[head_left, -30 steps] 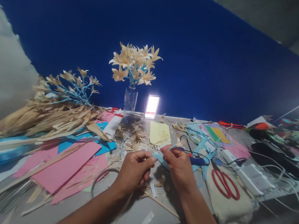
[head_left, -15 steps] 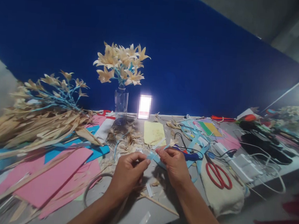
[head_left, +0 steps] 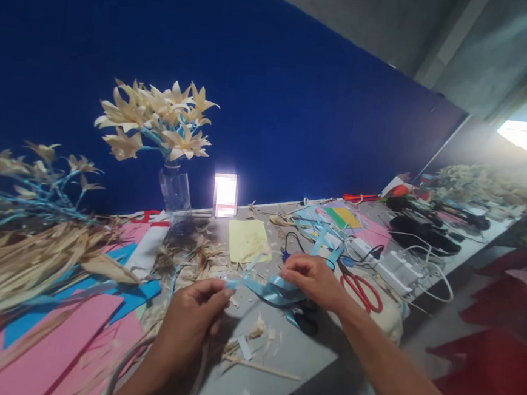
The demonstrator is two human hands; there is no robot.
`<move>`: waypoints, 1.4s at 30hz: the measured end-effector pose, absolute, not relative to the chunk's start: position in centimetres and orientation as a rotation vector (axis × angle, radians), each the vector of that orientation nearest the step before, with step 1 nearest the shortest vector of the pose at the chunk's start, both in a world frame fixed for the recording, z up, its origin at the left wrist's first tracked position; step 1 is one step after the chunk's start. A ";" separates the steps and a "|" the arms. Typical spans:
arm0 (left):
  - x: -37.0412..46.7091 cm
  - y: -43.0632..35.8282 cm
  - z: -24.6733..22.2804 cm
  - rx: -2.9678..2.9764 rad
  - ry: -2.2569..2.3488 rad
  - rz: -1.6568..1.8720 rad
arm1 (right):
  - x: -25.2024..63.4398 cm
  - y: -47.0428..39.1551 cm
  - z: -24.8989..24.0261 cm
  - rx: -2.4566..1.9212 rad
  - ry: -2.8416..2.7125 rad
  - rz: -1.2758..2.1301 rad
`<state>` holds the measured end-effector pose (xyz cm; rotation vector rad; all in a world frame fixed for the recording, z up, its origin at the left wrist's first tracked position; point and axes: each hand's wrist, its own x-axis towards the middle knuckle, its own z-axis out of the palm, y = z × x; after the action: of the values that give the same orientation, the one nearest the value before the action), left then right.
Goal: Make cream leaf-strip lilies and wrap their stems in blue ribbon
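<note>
My left hand [head_left: 197, 314] is closed in a pinch on a small light-blue piece [head_left: 232, 284], whose tip shows past the thumb. To its right, my right hand [head_left: 314, 279] has its fingers bent together on a light-blue ribbon [head_left: 278, 293] that lies in loops over the grey table [head_left: 297, 352]. The two hands are apart. Behind them a yellow sheet [head_left: 250, 241] lies flat with plant scraps on it. Red-handled scissors [head_left: 362, 292] rest on a pale cloth beside my right wrist.
Cream flowers [head_left: 160, 116] stand in a clear bottle [head_left: 175, 193] at the back left. Dried husks [head_left: 35, 258] and pink sheets [head_left: 64, 346] cover the left side. A bright light [head_left: 225, 196] stands by the blue wall. White power strips [head_left: 399, 272] and cables lie right.
The view has turned to the right. My hands, close together before, have moved apart, and my right hand is now on the looped ribbon on the table.
</note>
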<state>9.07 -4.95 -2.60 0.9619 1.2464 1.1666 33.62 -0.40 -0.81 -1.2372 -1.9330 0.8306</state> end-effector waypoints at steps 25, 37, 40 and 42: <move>8.6 -3.4 -3.8 0.754 1.263 1.275 | 42.5 2.9 -5.1 -1.137 -1.870 0.481; 9.8 -4.4 -3.5 0.794 1.286 1.367 | 33.3 -2.8 -4.4 -0.810 -2.419 0.398; 9.8 -4.9 -2.9 0.833 1.296 1.340 | 32.5 -2.7 -3.9 -0.795 -2.493 0.379; 9.8 -5.0 -2.7 0.857 1.294 1.333 | 32.2 -2.6 -3.8 -0.801 -2.516 0.369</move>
<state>9.79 -4.99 -2.72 0.8567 1.2944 1.3335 32.20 -2.56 -3.77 -0.8015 -2.5161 0.3695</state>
